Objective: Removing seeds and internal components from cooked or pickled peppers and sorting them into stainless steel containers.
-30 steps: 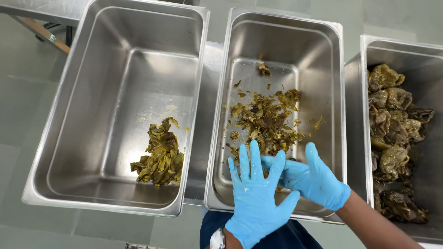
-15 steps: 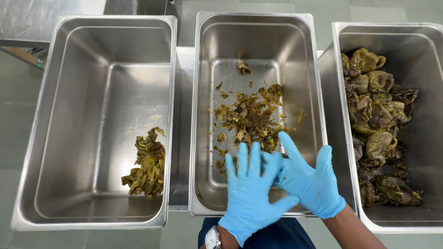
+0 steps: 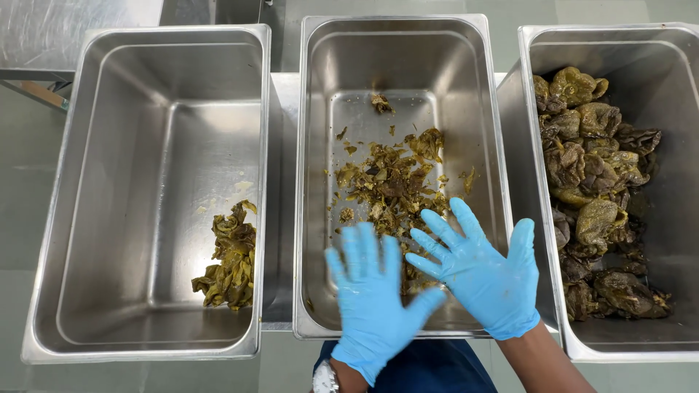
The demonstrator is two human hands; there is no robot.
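Observation:
Both my hands wear blue gloves and hover over the near end of the middle steel pan [image 3: 313, 182]. My left hand [image 3: 375, 298] is spread flat, slightly blurred, holding nothing. My right hand [image 3: 484, 269] is also spread with fingers apart and empty, beside the left one. Under and just beyond them lies a scatter of small olive-brown leafy scraps [image 3: 389, 182] on the pan floor. The left pan [image 3: 73, 182] holds a small heap of limp green-brown pieces [image 3: 227, 258] at its near end. The right pan [image 3: 677, 44] is filled with large wrinkled olive-brown pods [image 3: 593, 175].
The three deep steel pans stand side by side on a steel counter [image 3: 282, 94] above a greenish floor [image 3: 22, 182]. A steel table corner [image 3: 73, 29] shows at the top left. A wristwatch [image 3: 325, 378] sits on my left wrist.
My two hands, which overlapped over the middle pan's near end, have drawn apart sideways and now lie side by side. The view has shifted slightly.

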